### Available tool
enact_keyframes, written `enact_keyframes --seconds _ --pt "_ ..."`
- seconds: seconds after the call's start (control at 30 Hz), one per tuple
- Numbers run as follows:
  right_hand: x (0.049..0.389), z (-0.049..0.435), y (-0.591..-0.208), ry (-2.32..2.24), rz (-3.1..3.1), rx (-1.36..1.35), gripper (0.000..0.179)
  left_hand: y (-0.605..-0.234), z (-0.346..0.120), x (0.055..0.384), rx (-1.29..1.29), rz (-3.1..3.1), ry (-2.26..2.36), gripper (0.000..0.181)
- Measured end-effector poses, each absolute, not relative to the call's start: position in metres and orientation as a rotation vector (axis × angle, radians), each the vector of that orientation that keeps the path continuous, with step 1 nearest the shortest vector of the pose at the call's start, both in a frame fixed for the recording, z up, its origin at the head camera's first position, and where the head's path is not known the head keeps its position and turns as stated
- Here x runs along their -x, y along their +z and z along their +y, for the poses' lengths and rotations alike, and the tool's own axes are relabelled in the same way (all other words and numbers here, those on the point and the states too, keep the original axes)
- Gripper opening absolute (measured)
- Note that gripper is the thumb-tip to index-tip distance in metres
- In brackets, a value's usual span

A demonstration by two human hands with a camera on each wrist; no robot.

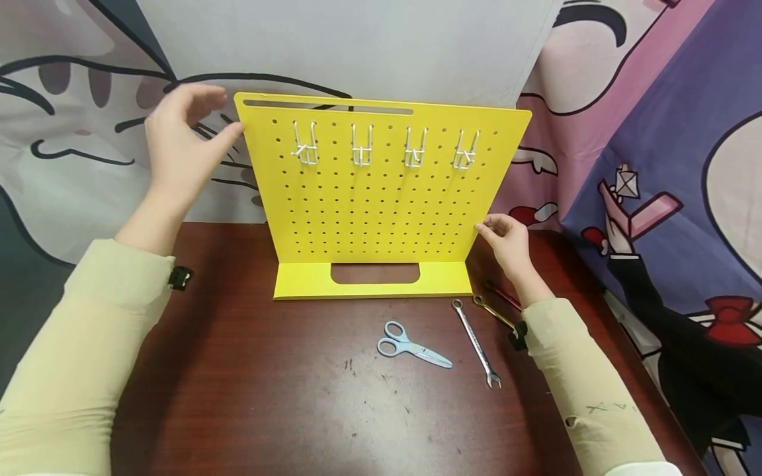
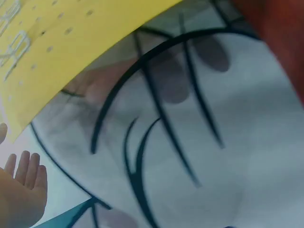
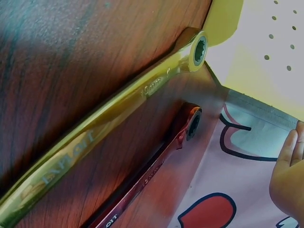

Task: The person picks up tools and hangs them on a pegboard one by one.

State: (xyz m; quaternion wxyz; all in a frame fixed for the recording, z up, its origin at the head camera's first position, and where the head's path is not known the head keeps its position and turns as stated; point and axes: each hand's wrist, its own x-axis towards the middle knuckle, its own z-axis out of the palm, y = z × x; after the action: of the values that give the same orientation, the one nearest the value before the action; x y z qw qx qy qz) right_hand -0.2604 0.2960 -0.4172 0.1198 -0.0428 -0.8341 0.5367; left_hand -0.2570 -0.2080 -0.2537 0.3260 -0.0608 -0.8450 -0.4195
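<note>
A yellow pegboard [image 1: 381,192] stands upright on its flat base, with several white wire hooks [image 1: 361,145] along its upper part. My left hand [image 1: 184,135] is at the board's top left corner, thumb tip at the edge and the other fingers spread away from it. In the left wrist view the left hand's fingers [image 2: 31,171] look extended. The right hand [image 1: 506,241] pinches the board's lower right edge; in the right wrist view its fingers [image 3: 290,147] are partly cut off by the frame.
Light blue scissors [image 1: 411,345] and a silver wrench [image 1: 476,344] lie before the board. A gold wrench [image 3: 118,109] and a red wrench [image 3: 156,166] lie under the right forearm. A printed cloth [image 1: 381,46] hangs behind the brown table [image 1: 268,383].
</note>
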Motion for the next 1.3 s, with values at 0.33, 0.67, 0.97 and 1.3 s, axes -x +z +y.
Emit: enact_keyframes --seconds 0.33,0.67,0.97,1.3 --pt "0.259 0.298 -0.418 1.570 -2.433 0.144 0.022 -0.228 -0.181 0.270 0.404 -2.334 -0.904 0.040" --pt "0.262 0.294 -0.419 1.599 -2.407 0.067 0.015 -0.229 -0.169 0.277 0.401 -2.434 -0.770 0.036" --pt "0.257 0.304 -0.402 1.656 -2.446 -0.021 0.027 -0.234 -0.171 0.279 0.381 -2.359 -0.768 0.032" --pt "0.217 0.335 -0.386 1.489 -2.676 -0.046 0.029 -0.237 -0.164 0.279 0.390 -2.366 -0.752 0.031"
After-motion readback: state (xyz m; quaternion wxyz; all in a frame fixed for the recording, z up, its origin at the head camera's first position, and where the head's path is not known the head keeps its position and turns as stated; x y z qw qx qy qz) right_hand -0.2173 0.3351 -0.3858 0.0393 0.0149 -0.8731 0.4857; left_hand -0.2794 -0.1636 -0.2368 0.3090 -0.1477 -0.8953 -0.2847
